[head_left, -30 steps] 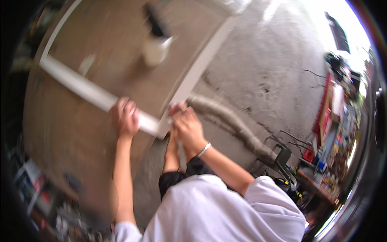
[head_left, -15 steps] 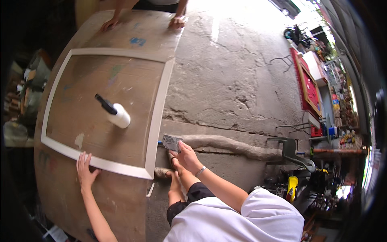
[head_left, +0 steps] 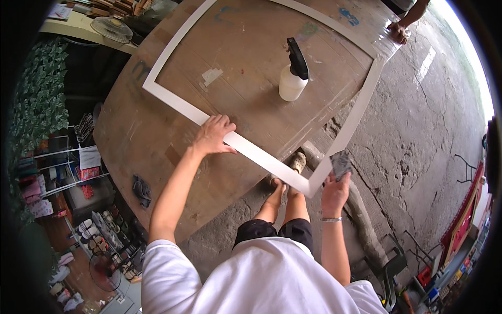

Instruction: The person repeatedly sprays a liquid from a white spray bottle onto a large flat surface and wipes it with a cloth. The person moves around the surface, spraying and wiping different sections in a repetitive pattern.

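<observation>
A large white rectangular frame (head_left: pixel 175 102) lies on the brown tabletop, its near right corner sticking out past the table edge. My left hand (head_left: pixel 214 135) is closed around the near rail, fingers over the top and thumb on the near side. In my right hand (head_left: pixel 336 191) is a dark grey sheet that looks like sandpaper (head_left: pixel 341 164), at the outer side of the right rail close to that corner. Inside the frame's opening stands a white spray bottle (head_left: pixel 293 83) with a black trigger head.
Another person's hand (head_left: pixel 398 32) rests on the far right table corner. A dark cloth (head_left: pixel 141 191) lies on the table at left. Below the overhang are my feet and a long pale roll on the concrete floor (head_left: pixel 413 120). A dark chair (head_left: pixel 389 269) stands at lower right.
My view has swung to the left. The frame has shifted toward me, so its corner now overhangs the table. My right hand has brought the grey sheet to the rail; my left now grips the near rail.
</observation>
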The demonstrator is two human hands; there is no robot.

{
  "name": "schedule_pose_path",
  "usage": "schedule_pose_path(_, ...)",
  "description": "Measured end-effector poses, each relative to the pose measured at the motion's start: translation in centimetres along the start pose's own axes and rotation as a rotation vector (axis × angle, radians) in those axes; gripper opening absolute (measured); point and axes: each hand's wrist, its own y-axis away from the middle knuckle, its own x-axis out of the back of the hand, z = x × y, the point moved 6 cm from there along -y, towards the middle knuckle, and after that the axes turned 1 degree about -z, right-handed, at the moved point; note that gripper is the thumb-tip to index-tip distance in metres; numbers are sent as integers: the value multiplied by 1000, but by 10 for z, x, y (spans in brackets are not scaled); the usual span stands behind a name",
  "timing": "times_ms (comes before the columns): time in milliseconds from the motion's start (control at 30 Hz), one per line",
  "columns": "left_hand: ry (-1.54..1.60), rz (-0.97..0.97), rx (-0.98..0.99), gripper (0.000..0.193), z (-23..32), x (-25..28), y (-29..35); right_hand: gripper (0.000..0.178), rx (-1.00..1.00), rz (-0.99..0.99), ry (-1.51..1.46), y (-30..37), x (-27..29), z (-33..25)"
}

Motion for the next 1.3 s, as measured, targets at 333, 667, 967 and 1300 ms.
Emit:
schedule_pose_path(333, 231, 172, 219, 68, 126, -34, 2, 30, 114, -123, 273, -96, 1, -119)
schedule_pose_path(667, 432, 285, 457, 52, 209, -53, -75, 45, -28, -297, 678, -300, -89, -166)
schedule_pose_path(967, 349, 338, 570, 57, 262, -84, -180, 50, 320, -554, 374, -353, -93, -276)
schedule_pose_path(1300, 412, 855, 410, 109, 84, 42, -171, 45, 106, 134, 107, -258, 105, -257)
